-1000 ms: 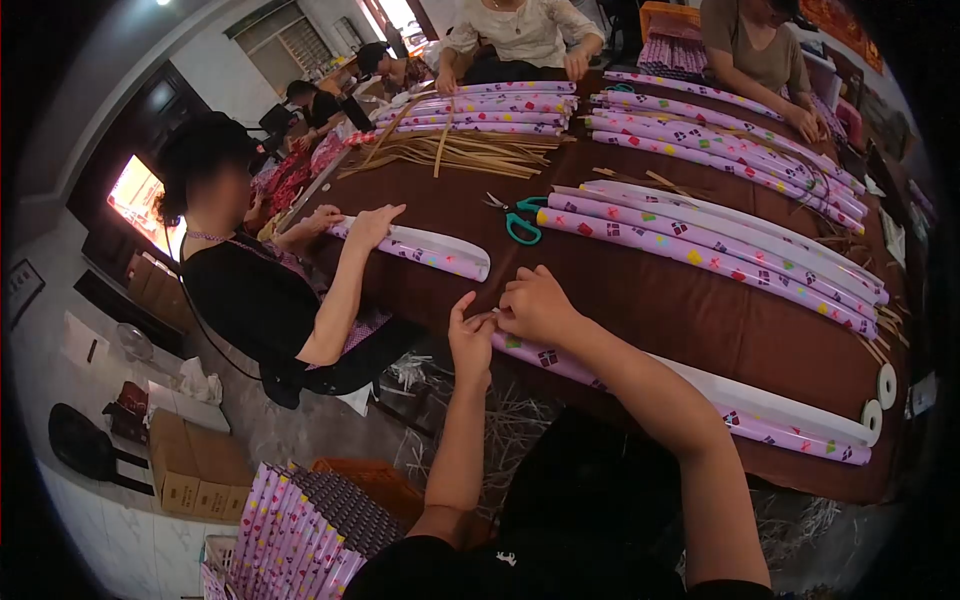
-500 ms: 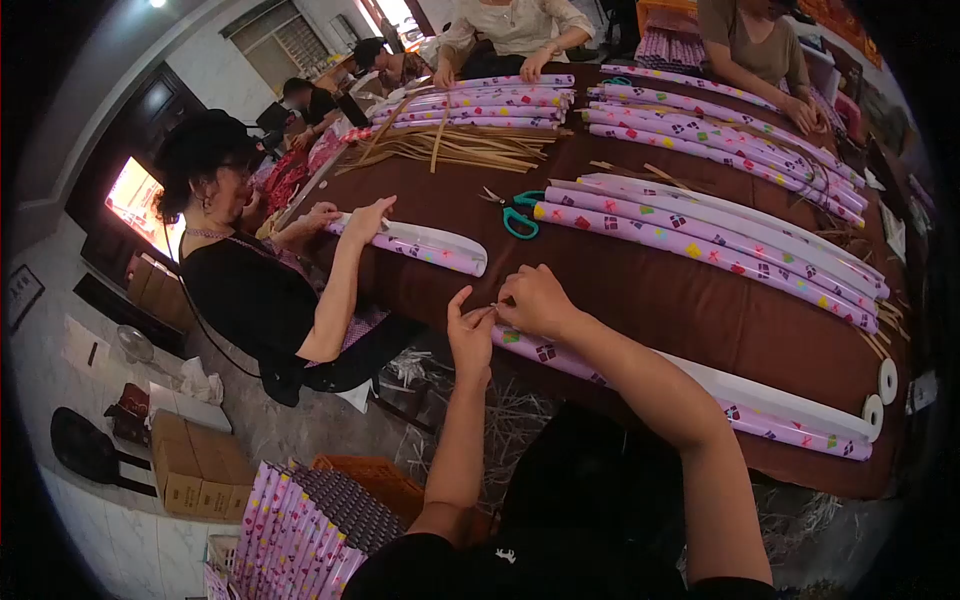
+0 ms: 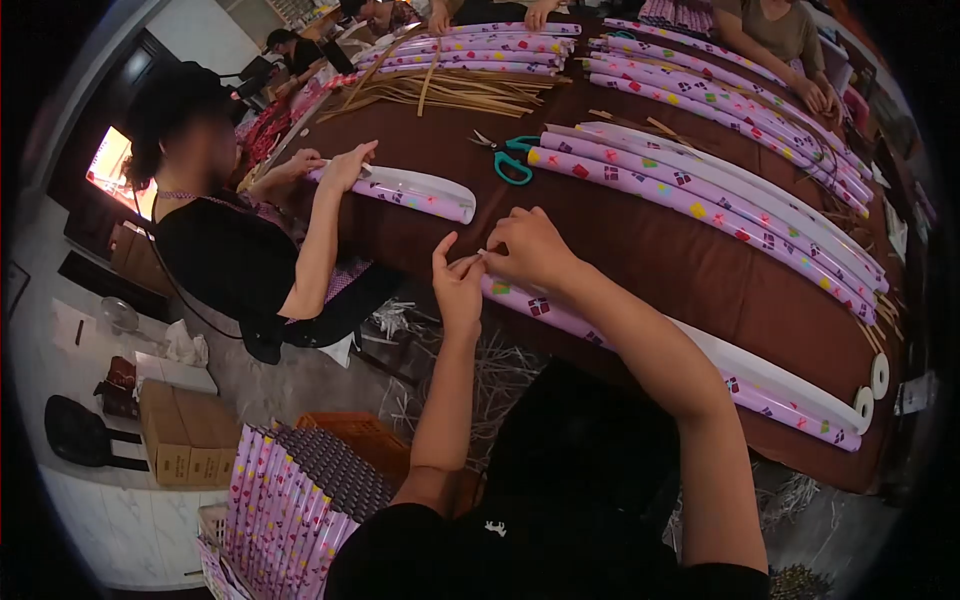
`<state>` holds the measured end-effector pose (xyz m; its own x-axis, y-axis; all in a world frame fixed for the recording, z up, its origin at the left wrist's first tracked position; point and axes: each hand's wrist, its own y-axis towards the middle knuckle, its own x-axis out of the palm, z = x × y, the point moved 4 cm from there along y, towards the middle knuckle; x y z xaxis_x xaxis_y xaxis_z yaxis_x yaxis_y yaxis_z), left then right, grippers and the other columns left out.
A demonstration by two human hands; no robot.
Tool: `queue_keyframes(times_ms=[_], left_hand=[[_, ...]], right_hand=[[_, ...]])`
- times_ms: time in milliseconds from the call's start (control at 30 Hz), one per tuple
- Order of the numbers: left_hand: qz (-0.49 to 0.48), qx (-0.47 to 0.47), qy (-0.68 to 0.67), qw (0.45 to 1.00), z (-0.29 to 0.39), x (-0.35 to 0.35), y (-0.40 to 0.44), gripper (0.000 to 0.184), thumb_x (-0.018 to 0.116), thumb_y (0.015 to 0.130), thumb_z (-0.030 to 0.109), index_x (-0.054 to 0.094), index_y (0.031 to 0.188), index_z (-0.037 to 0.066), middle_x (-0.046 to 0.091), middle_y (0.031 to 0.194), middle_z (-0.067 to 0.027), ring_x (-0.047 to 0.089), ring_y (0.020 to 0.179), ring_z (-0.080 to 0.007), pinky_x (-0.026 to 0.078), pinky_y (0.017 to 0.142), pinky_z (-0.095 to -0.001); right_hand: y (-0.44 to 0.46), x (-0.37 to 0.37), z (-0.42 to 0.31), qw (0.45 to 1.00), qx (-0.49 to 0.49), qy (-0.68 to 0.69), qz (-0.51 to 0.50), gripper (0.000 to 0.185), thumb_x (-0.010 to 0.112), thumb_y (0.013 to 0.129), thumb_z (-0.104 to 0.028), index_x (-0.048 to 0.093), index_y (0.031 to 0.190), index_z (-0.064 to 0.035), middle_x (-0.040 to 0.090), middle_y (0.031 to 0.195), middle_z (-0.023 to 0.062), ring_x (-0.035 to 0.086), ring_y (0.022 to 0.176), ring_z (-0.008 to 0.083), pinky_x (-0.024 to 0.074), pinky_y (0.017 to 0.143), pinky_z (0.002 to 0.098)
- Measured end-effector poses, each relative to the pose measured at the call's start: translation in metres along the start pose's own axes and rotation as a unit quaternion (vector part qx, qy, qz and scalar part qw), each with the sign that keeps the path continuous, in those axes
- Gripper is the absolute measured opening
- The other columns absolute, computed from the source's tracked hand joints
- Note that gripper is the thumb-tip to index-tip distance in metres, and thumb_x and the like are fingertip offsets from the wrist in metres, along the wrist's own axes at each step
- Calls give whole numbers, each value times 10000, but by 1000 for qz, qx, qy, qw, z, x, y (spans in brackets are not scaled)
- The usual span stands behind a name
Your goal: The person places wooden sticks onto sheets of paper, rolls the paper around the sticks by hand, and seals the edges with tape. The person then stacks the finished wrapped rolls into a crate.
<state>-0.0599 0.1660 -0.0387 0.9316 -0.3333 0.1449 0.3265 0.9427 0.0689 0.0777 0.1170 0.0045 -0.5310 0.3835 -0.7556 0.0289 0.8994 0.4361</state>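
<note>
A lilac, gift-patterned wrapping paper roll (image 3: 560, 311) lies along the near table edge, part of its white underside showing. My left hand (image 3: 459, 292) pinches at its left end, index finger raised. My right hand (image 3: 532, 250) bends over the same end, thumb and fingers pinched together. Between the fingertips shows a small pale bit, too small to name. My right forearm crosses over the roll and hides part of it. Beyond my hands, scissors (image 3: 497, 158) with teal handles lie on the brown table cover, blades apart.
More patterned rolls (image 3: 690, 195) lie beyond my right arm. At left, a co-worker's hands rest on a shorter roll (image 3: 415, 201). Brown strips (image 3: 465, 92) spread farther back, near other people. Two white rings (image 3: 880, 360) sit at right. Stacked rolls (image 3: 290, 515) stand below left.
The view has tilted down and shifted slightly, so the table sits higher in frame. Both my hands stay at the roll's left end, with little visible change in their pinch.
</note>
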Motion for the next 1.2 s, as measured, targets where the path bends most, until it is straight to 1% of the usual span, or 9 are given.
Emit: queue_keyframes(times_ms=[200,433,633,700,733,767,833,900,1200], left_hand=[[-21,16,-3,1000,2,0,-1,572,623,905,-52,414,1421,79,694,966,-102,621,941,-130,458,922,-277],[-21,28,27,999,3,-1,-1,609,617,881,-68,390,1428,74,694,968,-112,627,940,-132,465,902,-271],[-35,153,167,973,10,-5,9,567,643,855,-28,463,1383,71,710,889,-86,644,872,-120,491,836,-271],[-14,295,301,907,22,-5,8,551,637,851,-24,478,1370,68,716,872,-92,655,828,-124,503,808,-277],[-5,341,343,875,25,-6,9,546,636,850,-23,482,1366,67,719,867,-94,659,813,-125,507,799,-279],[-34,308,312,898,17,-12,15,536,631,857,-27,481,1365,58,724,883,-97,662,814,-126,509,802,-280],[-63,273,280,918,11,-15,20,527,627,864,-31,479,1363,48,729,899,-101,666,815,-127,511,804,-281],[-79,159,149,973,5,-17,25,484,622,875,-46,501,1338,27,727,907,-95,666,850,-127,509,821,-276],[-129,62,104,984,15,-15,27,481,669,861,-45,526,1319,-19,717,928,-86,651,884,-113,488,860,-256]], right_hand=[[1,5,1,1000,18,0,-8,187,711,767,-269,726,806,-87,685,845,57,599,900,253,418,820,389],[0,14,16,978,124,169,19,159,666,801,-208,679,863,-63,698,863,113,656,867,313,476,791,424],[-2,7,19,960,178,209,52,197,630,862,-195,608,963,-27,694,858,181,679,823,382,523,739,467],[-2,6,18,958,196,200,56,204,626,871,-199,600,969,-22,691,859,189,675,827,387,520,738,476],[-1,6,18,956,200,207,61,172,610,886,-170,580,956,-16,688,818,169,691,781,321,522,707,424],[-2,6,18,953,204,213,67,142,594,902,-141,561,944,-9,685,776,149,706,736,255,523,677,372],[0,9,21,952,201,222,63,144,590,908,-142,559,943,-6,685,776,147,708,735,248,525,677,368],[0,9,22,951,197,230,59,146,585,914,-144,557,942,-4,686,776,145,710,734,242,527,678,363],[0,7,22,949,202,240,43,155,573,931,-149,556,951,3,686,773,141,703,729,230,523,678,353]])
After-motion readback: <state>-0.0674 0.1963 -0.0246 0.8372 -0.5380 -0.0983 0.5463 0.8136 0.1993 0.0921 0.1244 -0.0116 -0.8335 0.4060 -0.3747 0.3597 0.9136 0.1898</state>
